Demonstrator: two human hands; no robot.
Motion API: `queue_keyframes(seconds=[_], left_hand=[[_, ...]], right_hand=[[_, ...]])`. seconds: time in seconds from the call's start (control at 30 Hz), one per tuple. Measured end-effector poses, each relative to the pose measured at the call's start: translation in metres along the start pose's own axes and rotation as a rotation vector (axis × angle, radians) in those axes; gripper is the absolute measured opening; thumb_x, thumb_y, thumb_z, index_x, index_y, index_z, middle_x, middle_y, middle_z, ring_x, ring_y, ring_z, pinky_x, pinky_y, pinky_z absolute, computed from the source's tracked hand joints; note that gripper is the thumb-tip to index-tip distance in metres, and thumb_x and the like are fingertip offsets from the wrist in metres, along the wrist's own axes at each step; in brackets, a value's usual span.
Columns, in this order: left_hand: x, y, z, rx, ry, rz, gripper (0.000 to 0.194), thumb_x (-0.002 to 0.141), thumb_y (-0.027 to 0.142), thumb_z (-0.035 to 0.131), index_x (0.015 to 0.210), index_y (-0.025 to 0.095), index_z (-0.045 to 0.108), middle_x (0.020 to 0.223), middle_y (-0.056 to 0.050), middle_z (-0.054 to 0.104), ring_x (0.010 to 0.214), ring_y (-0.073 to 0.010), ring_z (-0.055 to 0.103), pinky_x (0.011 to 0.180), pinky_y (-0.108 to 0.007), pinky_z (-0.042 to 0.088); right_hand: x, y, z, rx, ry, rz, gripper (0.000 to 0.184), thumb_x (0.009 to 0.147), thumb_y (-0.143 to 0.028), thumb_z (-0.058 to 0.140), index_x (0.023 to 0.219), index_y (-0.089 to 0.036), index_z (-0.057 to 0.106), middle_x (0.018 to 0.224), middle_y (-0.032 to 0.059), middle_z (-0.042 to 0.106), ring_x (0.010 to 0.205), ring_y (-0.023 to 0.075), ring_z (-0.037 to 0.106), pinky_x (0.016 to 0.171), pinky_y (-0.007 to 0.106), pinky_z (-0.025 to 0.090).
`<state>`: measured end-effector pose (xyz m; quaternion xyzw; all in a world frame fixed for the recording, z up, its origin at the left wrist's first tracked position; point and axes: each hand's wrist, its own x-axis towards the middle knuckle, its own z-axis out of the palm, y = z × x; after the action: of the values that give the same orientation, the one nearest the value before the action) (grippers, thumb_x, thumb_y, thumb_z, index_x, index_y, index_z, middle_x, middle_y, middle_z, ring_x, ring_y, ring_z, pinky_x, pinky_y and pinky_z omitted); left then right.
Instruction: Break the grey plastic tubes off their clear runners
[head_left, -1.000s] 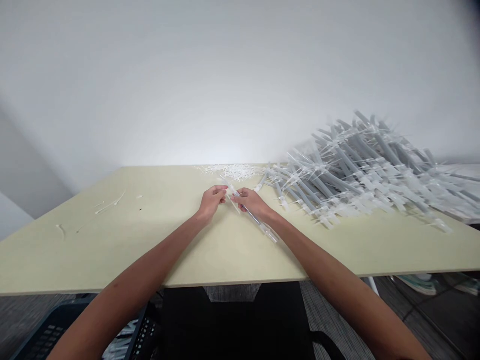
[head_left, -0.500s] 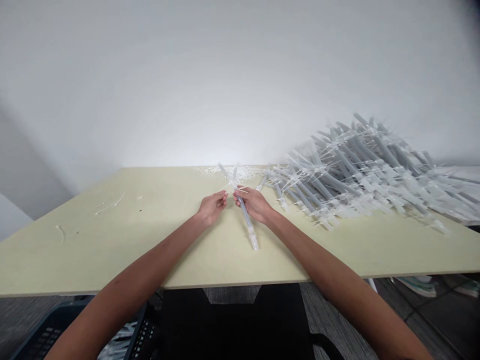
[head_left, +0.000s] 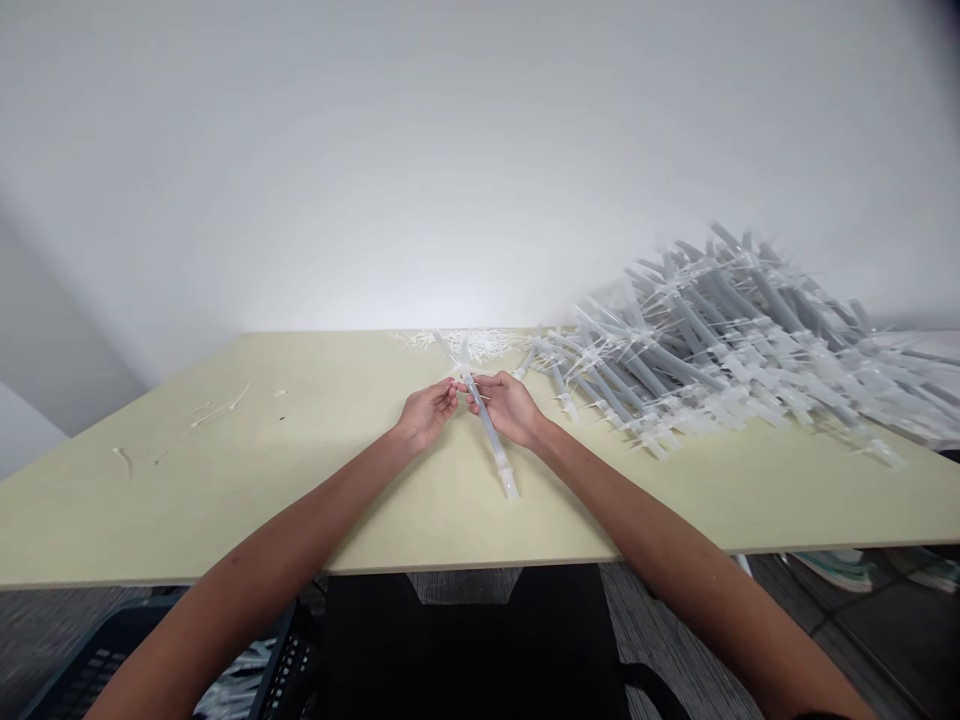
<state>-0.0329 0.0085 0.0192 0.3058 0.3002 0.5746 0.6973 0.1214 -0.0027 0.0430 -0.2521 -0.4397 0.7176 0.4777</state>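
Observation:
A translucent tube assembly (head_left: pixel 489 432) slants over the table, with a Y-shaped branch at its far end and a clear fitting at its near end. My right hand (head_left: pixel 510 407) is closed around the tube just below the branch. Against the tube's left side, my left hand (head_left: pixel 429 413) has its fingertips pinched together; whether a thin cable tie is between them is too small to make out. Beyond both hands lies a scatter of small white cable ties (head_left: pixel 487 345).
A large heap of similar tube assemblies (head_left: pixel 697 340) covers the table's right side. Several loose cable ties (head_left: pixel 221 405) lie on the left of the table (head_left: pixel 262 520). Below the front edge, a dark basket (head_left: pixel 97 650) holds more translucent pieces. A wall rises behind.
My left fingertips have come in against the tube, closing the small gap. The branched end has shifted slightly left and nearer, still held in my right hand.

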Motion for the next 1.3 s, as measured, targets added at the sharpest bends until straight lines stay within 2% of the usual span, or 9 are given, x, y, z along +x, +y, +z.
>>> queue_keyframes(seconds=[0.23,0.43,0.63,0.83,1.03,1.13,1.3], left_hand=[[-0.0020,0.0018,0.0002,-0.004,-0.094,0.020,0.012,0.077,0.011,0.059,0.089,0.009,0.061,0.086,-0.007,0.061,0.076,-0.0079,0.057,0.073,-0.019,0.049],[-0.0057,0.0002,0.0019,0.036,-0.134,0.053,0.016,0.078,0.010,0.059,0.093,0.008,0.061,0.091,-0.008,0.061,0.080,-0.0086,0.058,0.081,-0.021,0.048],[-0.0046,-0.0006,0.0012,0.045,-0.115,0.042,0.014,0.078,0.012,0.059,0.092,0.009,0.061,0.088,-0.007,0.061,0.077,-0.0077,0.057,0.080,-0.022,0.047],[-0.0067,0.0016,0.0024,0.076,-0.128,0.039,0.015,0.077,0.013,0.060,0.091,0.010,0.062,0.091,-0.007,0.060,0.077,-0.0079,0.056,0.078,-0.022,0.047],[-0.0073,0.0024,0.0038,0.075,-0.103,0.029,0.012,0.077,0.012,0.059,0.089,0.010,0.062,0.086,-0.007,0.059,0.076,-0.0084,0.055,0.073,-0.022,0.047],[-0.0069,0.0024,0.0032,0.080,-0.094,0.020,0.012,0.077,0.013,0.060,0.089,0.010,0.062,0.083,-0.006,0.059,0.074,-0.0082,0.055,0.074,-0.022,0.046],[-0.0065,0.0023,0.0017,0.098,-0.120,0.026,0.015,0.075,0.015,0.063,0.089,0.010,0.063,0.078,-0.004,0.058,0.073,-0.0079,0.054,0.075,-0.023,0.045]], right_hand=[[-0.0001,-0.0045,-0.0031,0.144,-0.018,0.020,0.030,0.083,-0.038,0.036,0.090,-0.014,0.052,0.088,0.0131,0.063,0.070,0.0176,0.055,0.062,0.030,0.045],[-0.0012,-0.0071,0.0001,-0.068,0.072,-0.021,0.031,0.083,-0.045,0.044,0.088,-0.017,0.055,0.088,0.0097,0.062,0.072,0.0156,0.055,0.060,0.025,0.045],[-0.0020,-0.0082,-0.0011,-0.044,0.060,-0.039,0.037,0.085,-0.046,0.034,0.088,-0.016,0.055,0.079,0.0100,0.062,0.072,0.0181,0.055,0.062,0.029,0.046],[-0.0003,-0.0079,-0.0031,-0.125,0.066,-0.025,0.049,0.084,-0.058,0.032,0.089,-0.016,0.056,0.082,0.0110,0.062,0.074,0.0184,0.056,0.062,0.028,0.047],[0.0010,-0.0071,-0.0057,-0.096,0.039,-0.021,0.055,0.083,-0.062,0.027,0.092,-0.015,0.055,0.084,0.0119,0.061,0.074,0.0186,0.056,0.063,0.029,0.047],[-0.0005,-0.0075,-0.0033,-0.138,0.055,-0.020,0.052,0.083,-0.060,0.032,0.092,-0.016,0.056,0.082,0.0108,0.061,0.074,0.0182,0.056,0.062,0.028,0.047],[-0.0017,-0.0041,0.0018,-0.174,0.091,-0.079,0.035,0.078,-0.048,0.054,0.087,-0.015,0.060,0.080,0.0078,0.061,0.066,0.0128,0.054,0.057,0.024,0.045]])
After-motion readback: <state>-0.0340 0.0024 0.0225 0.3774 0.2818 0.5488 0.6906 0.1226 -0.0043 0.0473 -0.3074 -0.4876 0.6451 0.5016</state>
